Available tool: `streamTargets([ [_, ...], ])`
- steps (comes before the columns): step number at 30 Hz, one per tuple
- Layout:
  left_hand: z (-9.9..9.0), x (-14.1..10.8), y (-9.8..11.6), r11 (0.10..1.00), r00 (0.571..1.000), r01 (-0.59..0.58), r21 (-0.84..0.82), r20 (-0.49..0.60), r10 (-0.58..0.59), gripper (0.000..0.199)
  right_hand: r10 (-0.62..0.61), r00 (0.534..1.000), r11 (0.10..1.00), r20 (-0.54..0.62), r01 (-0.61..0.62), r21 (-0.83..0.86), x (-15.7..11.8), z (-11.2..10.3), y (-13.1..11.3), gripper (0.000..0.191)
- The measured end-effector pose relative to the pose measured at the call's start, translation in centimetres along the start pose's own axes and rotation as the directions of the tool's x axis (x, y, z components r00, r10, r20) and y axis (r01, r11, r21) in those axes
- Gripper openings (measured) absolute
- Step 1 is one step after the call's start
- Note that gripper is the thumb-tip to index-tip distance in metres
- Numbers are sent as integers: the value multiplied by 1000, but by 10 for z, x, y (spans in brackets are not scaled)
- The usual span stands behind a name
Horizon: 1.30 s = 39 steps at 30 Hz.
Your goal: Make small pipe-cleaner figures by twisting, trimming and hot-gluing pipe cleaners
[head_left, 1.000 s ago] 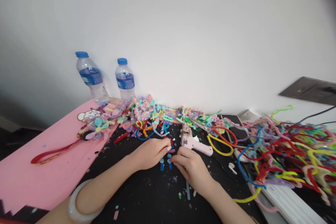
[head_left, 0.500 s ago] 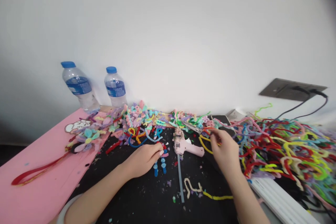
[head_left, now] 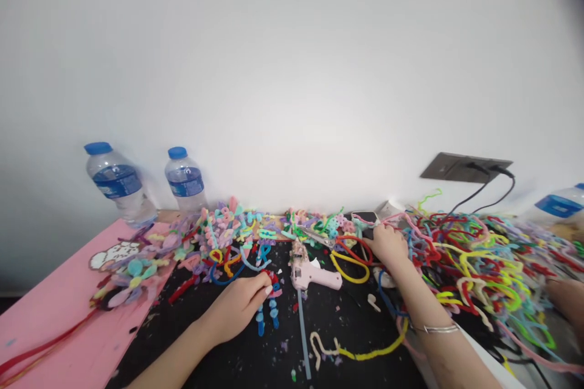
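My left hand [head_left: 244, 304] is closed in a pinch on a small red and blue pipe-cleaner figure [head_left: 274, 310], whose two blue legs hang below the fingers onto the black mat. My right hand [head_left: 387, 246] reaches to the left edge of the pipe-cleaner pile [head_left: 460, 255], near a dark phone; its fingertips are partly hidden, so what they touch is unclear. Between the hands lies a pink glue gun [head_left: 319, 276] with a glue stick [head_left: 303, 334] in its rear. Metal scissors [head_left: 317, 236] rest behind it, beside a yellow loop [head_left: 351, 270] and a red loop.
Two water bottles [head_left: 118, 185] stand at the back left, by a pink board [head_left: 45, 316] with fluffy flowers. Another bottle [head_left: 561, 203] lies tilted at the right. Another person's hand [head_left: 566, 298] is at the right edge. Black cords run from a wall socket [head_left: 465, 167].
My right hand has moved from beside the scissors and yellow loop to the pile's edge. The view has turned right, bringing another bottle and another person's hand into sight. My left hand keeps its pinch.
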<state>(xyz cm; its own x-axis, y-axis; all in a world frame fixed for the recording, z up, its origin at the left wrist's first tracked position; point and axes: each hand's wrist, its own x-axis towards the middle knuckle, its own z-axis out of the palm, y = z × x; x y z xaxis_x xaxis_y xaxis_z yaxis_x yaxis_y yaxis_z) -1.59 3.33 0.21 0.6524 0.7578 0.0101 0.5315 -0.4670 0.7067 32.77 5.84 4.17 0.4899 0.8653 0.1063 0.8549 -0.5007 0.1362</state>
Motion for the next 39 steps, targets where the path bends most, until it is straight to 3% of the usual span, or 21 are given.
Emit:
streamTargets([
  [7, 1, 0, -1, 999, 1000, 3, -32, 5, -3, 27, 100, 995, 995, 17, -100, -4, 7, 3, -12, 64],
  [20, 0, 1, -2, 997, 1000, 16, -77, -6, -17, 29, 111, 994, 992, 12, -111, 53, 15, 3, 1, 64],
  [24, -1, 2, -2, 995, 1000, 19, -96, -8, -20, 30, 40, 999, 993, 0, -40, 112, 13, 5, 8, 58],
  [28, -1, 2, -3, 992, 1000, 26, -120, -5, -27, 30, -103, 994, 967, -33, 108, 231, 6, 4, 7, 38],
  [33, 1, 2, -6, 991, 999, 33, -129, -2, -33, 29, -241, 961, 885, -135, 275, 376, -10, 6, -16, 38],
  [39, -1, 2, -7, 989, 999, 42, -144, 7, -42, 29, -274, 917, 809, -289, 383, 446, -22, 19, -39, 38],
])
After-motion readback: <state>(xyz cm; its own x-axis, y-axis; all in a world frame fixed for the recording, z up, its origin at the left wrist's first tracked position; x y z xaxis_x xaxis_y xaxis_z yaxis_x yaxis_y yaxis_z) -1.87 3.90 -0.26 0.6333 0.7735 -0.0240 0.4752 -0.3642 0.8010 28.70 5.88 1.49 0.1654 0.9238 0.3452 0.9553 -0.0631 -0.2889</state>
